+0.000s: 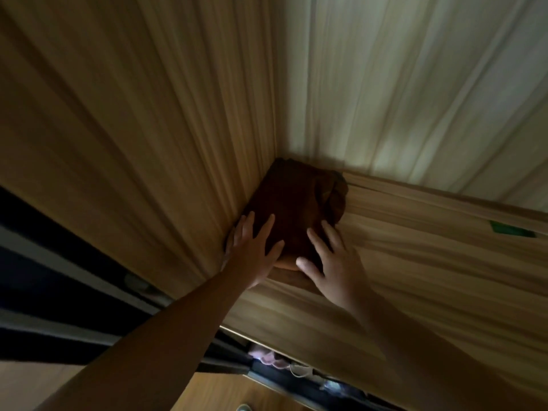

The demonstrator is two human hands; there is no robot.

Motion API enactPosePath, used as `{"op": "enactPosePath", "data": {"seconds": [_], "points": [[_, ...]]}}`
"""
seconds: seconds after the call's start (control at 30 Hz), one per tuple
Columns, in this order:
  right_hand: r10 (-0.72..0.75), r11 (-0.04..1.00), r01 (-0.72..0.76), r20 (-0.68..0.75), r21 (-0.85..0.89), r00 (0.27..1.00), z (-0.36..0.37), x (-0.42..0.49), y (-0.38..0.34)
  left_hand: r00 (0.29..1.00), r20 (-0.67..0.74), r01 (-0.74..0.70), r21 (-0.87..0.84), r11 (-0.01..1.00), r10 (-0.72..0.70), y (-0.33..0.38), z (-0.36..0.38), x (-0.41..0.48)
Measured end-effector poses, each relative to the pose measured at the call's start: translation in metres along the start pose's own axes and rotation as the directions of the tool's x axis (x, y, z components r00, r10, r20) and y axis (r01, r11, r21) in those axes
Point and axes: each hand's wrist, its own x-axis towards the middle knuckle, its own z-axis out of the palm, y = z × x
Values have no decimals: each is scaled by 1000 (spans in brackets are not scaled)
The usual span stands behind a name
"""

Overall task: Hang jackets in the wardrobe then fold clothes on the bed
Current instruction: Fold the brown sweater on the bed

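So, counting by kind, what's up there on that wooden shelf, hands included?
Hands: 2, the left hand and the right hand
Folded brown cloth: 1
Green tag: 1
Total: 4

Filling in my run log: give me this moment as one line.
left hand: flat on folded cloth | right hand: flat on folded cloth | folded cloth: in shelf corner

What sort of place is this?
Probably inside a wooden wardrobe: wood-grain side panel, a folded brown garment in the shelf corner under the left hand and right hand, more clothes below.
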Motion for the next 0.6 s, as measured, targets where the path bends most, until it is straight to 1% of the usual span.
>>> {"op": "enactPosePath", "data": {"seconds": [0.03, 0.1, 0.17, 0.23, 0.33, 0.4, 0.5, 0.6], "points": [[-63, 997, 64, 27, -53, 998, 2, -11, 3, 1000, 13, 8, -31, 999, -8, -5, 2, -10], [-100, 989, 108, 92, -96, 991, 5, -22, 10, 999, 40, -2, -30, 1000, 3, -15, 5, -24], [-73, 994, 84, 144, -69, 987, 6, -20, 15, 996, 28, -88, 92, 992, 86, -25, 6, -29], [-52, 998, 58, 173, -33, 983, 8, -14, 16, 985, -1, -168, 216, 962, 172, -35, 12, -25], [-24, 999, 29, 176, -26, 984, 10, -4, 17, 966, -92, -198, 332, 922, 240, -41, 20, -14], [-18, 999, 27, 174, -46, 985, 9, 3, 19, 966, -93, -194, 354, 915, 240, -40, 24, -5], [10, 997, 6, 194, -82, 981, 4, 14, 22, 965, -111, -190, 321, 928, 236, -36, 25, 8], [33, 990, -1, 225, -139, 974, -1, 17, 18, 976, -60, -183, 302, 936, 210, -29, 16, 10]]}}
